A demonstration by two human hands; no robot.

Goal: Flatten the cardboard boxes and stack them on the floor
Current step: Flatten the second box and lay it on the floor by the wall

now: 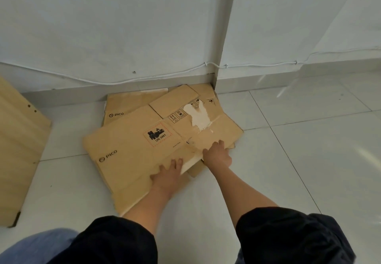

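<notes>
Cardboard top box (144,148) lay flattened, askew over lower box (123,104) by the wall, long axis running left-near to right-far; left hand (168,175) and right hand (216,154) pressed flat-fingered on its near edge, right nearer the wall

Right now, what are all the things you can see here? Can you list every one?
top flattened box: one, brown, printed PICO and UN 3481, lying on the stack, torn white patch near its far side
lower flattened box: at least one, brown, under the top one, against the wall
wooden board: one, light wood, at the left edge
cable: one, white, running low along the wall
wall: white, behind the boxes
floor: white tiles
left hand: one, pressing flat on the top box's near edge
right hand: one, pressing on the top box
</notes>
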